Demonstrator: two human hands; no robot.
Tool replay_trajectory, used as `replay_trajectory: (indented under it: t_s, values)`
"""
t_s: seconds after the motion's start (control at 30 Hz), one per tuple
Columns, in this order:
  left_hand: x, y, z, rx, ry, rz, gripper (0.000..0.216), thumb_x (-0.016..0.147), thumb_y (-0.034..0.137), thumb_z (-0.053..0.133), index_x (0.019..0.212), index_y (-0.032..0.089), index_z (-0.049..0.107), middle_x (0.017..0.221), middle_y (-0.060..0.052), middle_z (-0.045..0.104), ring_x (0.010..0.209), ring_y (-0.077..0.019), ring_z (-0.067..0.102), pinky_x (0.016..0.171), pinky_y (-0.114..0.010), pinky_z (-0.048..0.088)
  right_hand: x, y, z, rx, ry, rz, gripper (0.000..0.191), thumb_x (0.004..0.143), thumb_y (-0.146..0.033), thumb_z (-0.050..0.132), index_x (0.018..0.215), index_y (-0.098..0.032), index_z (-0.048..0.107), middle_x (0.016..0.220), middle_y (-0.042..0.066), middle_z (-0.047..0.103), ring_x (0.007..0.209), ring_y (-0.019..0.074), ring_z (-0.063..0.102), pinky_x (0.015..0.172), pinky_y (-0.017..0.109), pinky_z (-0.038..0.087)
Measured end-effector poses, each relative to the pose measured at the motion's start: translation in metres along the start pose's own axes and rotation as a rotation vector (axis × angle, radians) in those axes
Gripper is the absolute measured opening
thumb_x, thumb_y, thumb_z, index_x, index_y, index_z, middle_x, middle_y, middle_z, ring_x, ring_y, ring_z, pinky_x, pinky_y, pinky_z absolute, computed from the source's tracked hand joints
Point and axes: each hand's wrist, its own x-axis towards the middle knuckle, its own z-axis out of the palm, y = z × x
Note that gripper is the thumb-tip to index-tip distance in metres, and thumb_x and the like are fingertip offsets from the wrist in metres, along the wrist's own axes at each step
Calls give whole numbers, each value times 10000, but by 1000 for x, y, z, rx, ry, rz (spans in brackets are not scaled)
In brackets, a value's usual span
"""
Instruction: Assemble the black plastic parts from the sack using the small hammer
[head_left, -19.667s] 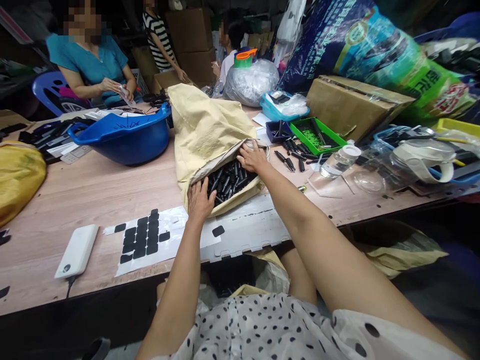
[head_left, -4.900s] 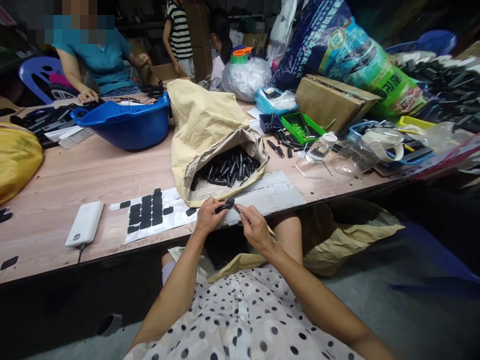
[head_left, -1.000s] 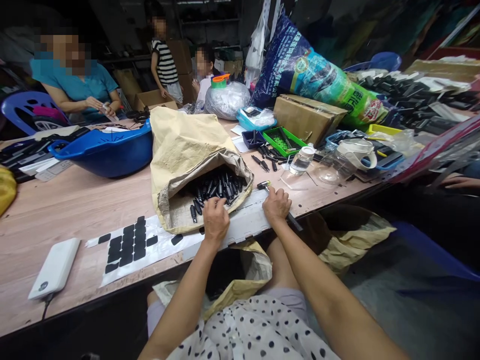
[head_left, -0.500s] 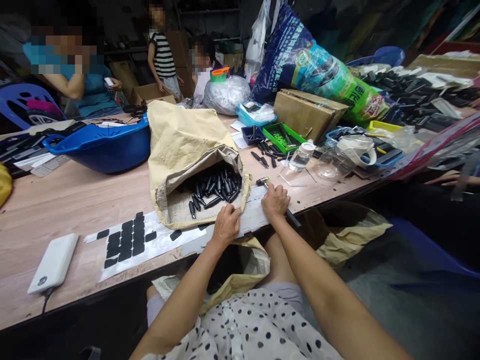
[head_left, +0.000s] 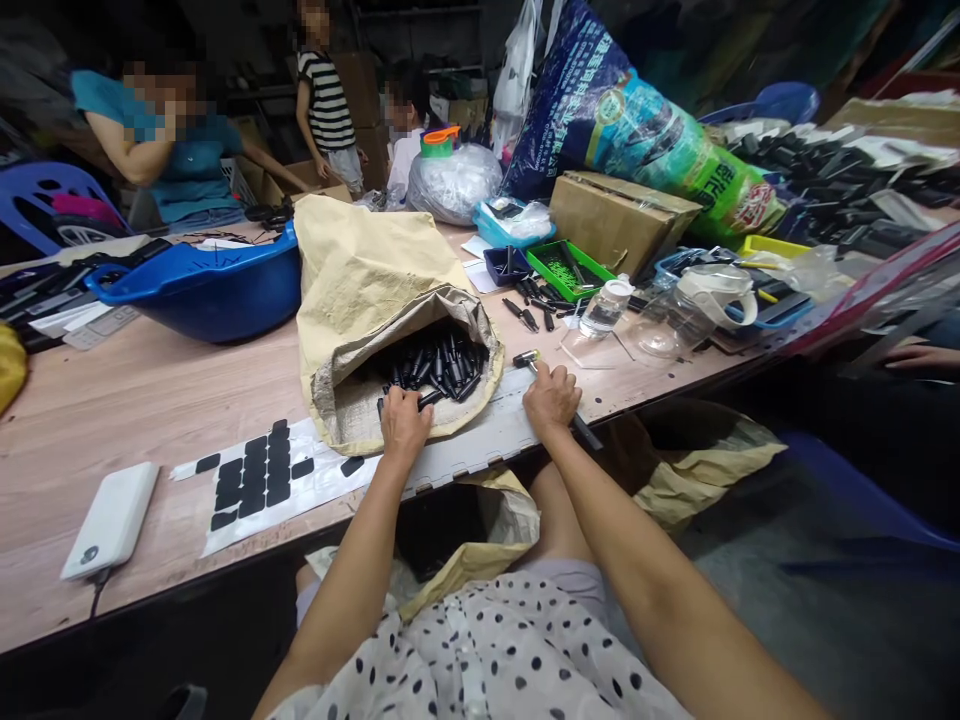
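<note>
A beige woven sack [head_left: 375, 240] lies on its side on the table, its mouth towards me. Inside are several slim black pen-like parts [head_left: 450, 365] in a loose pile. My left hand [head_left: 406, 422] is at the lower lip of the mouth, fingers curled on a black part at the pile's near edge; the fingertips are partly hidden. My right hand [head_left: 551, 400] is wrapped round a small hammer [head_left: 586, 433], its head pointing away from me. This hand rests above a grey flat plate [head_left: 472, 440] along the table edge.
Left are a white sheet with black stickers [head_left: 300, 510], a white power bank [head_left: 110, 520] and a blue basin [head_left: 217, 295]. Right are a green tray [head_left: 570, 270], a bottle [head_left: 604, 308] and a clear jug [head_left: 697, 310]. Another open sack [head_left: 517, 530] sits at my lap. People stand or sit behind.
My left hand has moved left from the grey plate to the black parts at the sack's mouth. The right hand with the hammer stays put. The person in blue has lowered an arm.
</note>
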Motion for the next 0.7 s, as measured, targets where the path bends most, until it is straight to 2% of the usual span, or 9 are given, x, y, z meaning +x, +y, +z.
replay_trajectory:
  t_s: [0.13, 0.23, 0.33, 0.43, 0.57, 0.63, 0.7]
  values:
    - [-6, 1, -10, -57, -10, 83, 88, 820, 206, 680, 904, 223, 697, 987, -80, 616, 985, -286, 578, 892, -427, 494, 0, 0, 0, 6, 6, 1, 395, 941, -179, 438, 1260, -217, 667, 1070, 147, 578, 990, 277, 489, 762, 357, 336]
    - [-28, -2, -21, -136, -14, 230, 94, 860, 241, 660, 946, 237, 697, 945, -55, 649, 932, -252, 582, 872, -391, 485, -1, 0, 0, 16, 2, 6, 404, 940, -174, 433, 1269, -221, 664, 1079, 149, 576, 999, 282, 486, 770, 364, 340]
    - [-53, -14, -26, -182, -105, 327, 99, 867, 262, 672, 954, 235, 711, 887, -38, 678, 880, -228, 589, 834, -362, 480, -1, 0, 0, 38, -12, 16, 407, 939, -172, 436, 1274, -217, 664, 1094, 154, 576, 1021, 287, 488, 780, 366, 345]
    - [-68, -28, -22, -199, -149, 315, 112, 862, 271, 686, 956, 226, 728, 869, -39, 690, 863, -221, 594, 818, -356, 479, 5, 2, -2, 92, -35, 31, 405, 944, -171, 424, 1258, -221, 673, 1099, 150, 580, 1035, 283, 491, 786, 360, 350]
    - [-69, -35, -12, -226, -149, 289, 141, 852, 295, 705, 971, 230, 739, 876, -37, 690, 868, -217, 596, 816, -350, 479, 10, 11, -14, 217, -92, 83, 411, 929, -162, 427, 1242, -252, 678, 1074, 113, 598, 1012, 257, 513, 781, 333, 376]
    - [-67, -34, -9, -232, -143, 278, 140, 845, 300, 713, 964, 232, 740, 875, -35, 689, 868, -215, 596, 815, -346, 479, -1, 16, -26, 319, -53, 57, 422, 940, -180, 402, 1271, -241, 656, 1062, 104, 610, 998, 247, 532, 796, 327, 405]
    - [-66, -34, -8, -231, -134, 266, 137, 840, 295, 717, 958, 232, 742, 860, -33, 682, 867, -215, 595, 818, -344, 479, -24, 17, -39, 452, -12, -40, 422, 963, -221, 378, 1302, -213, 629, 1048, 100, 629, 971, 236, 556, 826, 329, 442]
